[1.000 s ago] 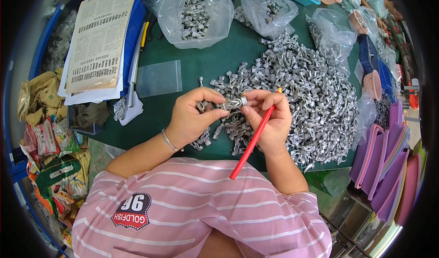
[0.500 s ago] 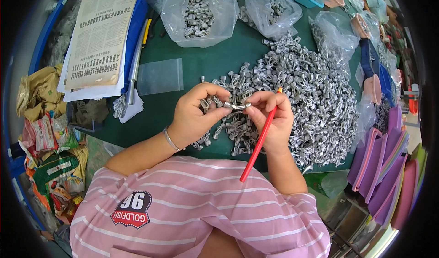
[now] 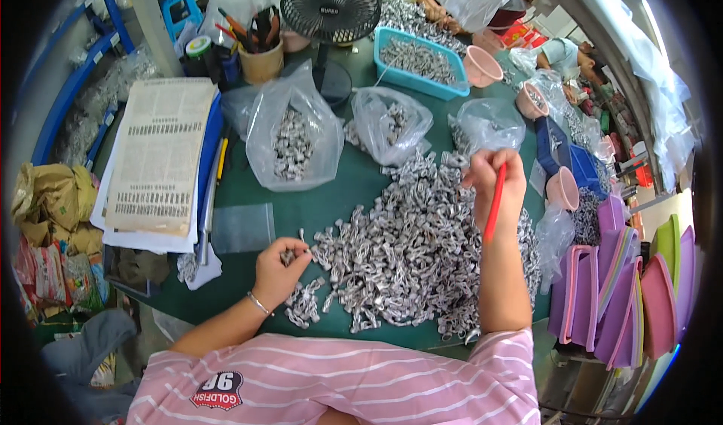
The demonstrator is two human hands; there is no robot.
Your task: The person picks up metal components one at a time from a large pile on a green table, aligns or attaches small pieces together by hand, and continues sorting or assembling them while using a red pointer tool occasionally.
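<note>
My left hand (image 3: 279, 273) is closed at the left edge of a wide pile of small silver metal fittings (image 3: 407, 252), each with a looped end. A few of the same fittings show between its curled fingers and thumb. Over the far right part of the pile, near a clear plastic bag (image 3: 493, 127), my right hand (image 3: 501, 184) is raised. It grips a red pen (image 3: 495, 203) that points back toward me. Whether its fingertips also pinch a fitting I cannot make out. A small separate heap of fittings (image 3: 304, 304) lies beside my left hand.
Clear bags of fittings (image 3: 292, 150) and a light blue basket (image 3: 420, 63) stand at the back near a black fan (image 3: 330, 10). Newspaper (image 3: 162, 154) lies at the left, with a flat clear bag (image 3: 242, 227) beside it. Purple bins (image 3: 602, 289) stand right. Another person (image 3: 565, 56) sits far right.
My hands have parted: the right moved far and up over the pile with the pen, the left stayed near the pile's left edge. The view has tilted to show more of the table's back.
</note>
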